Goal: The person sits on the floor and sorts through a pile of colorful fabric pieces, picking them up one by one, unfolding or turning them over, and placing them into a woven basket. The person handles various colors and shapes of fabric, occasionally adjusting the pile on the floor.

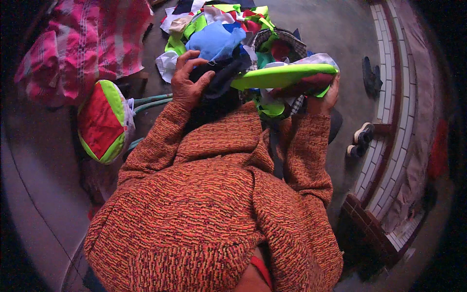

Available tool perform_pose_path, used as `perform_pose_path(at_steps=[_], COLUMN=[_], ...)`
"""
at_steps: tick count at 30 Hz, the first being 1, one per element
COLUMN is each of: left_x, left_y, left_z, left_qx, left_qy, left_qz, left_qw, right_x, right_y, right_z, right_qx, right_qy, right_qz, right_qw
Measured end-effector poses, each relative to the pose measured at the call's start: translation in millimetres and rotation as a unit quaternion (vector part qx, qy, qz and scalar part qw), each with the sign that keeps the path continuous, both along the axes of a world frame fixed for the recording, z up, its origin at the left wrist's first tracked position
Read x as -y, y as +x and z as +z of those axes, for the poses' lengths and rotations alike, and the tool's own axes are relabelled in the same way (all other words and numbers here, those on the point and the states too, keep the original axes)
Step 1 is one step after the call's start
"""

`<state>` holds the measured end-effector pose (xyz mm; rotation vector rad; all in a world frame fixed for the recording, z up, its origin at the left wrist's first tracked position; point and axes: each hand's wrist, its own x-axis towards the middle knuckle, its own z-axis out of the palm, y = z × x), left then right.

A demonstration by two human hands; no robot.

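Observation:
My right hand [327,100] is closed on the right end of a sewn cloth piece [284,74], neon green with a dark red panel, seen nearly edge-on. Its fingers are partly hidden behind the fabric. To the left, my left hand [188,82] has its fingers spread and nothing gripped in them, with the thumb over dark navy cloth [221,78] on my lap. Just beyond the fingertips lies a light blue cloth scrap [214,40]. Behind the green piece sits a black-and-white checked cloth [292,43], with scraps about it.
A heap of mixed fabric scraps [224,14] spreads ahead on the floor. At left, a round red-and-green cloth piece [104,121] rests by pale green tubing [153,100]; pink checked cloth [92,46] hangs beyond. Shoes [361,138] stand near a tiled step [384,146] at right.

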<state>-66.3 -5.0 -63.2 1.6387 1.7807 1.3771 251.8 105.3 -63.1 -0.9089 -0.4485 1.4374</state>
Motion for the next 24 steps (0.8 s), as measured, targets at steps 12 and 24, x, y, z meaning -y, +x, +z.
perform_pose_path(at_steps=[12, 24], left_x=[-2.8, 0.4], left_y=[-0.8, -3.7], left_z=[-2.5, -9.1], left_qx=[-0.012, 0.047], left_qy=[0.008, -0.012], left_qz=[0.001, 0.009], left_qw=[1.0, 0.999], right_x=[-35.8, -40.7], right_y=[47.4, 80.0], right_z=[21.9, 103.8], right_qx=[-0.127, 0.085], right_qy=[0.138, 0.222], right_qz=[0.059, -0.037], right_qw=[0.98, 0.971])
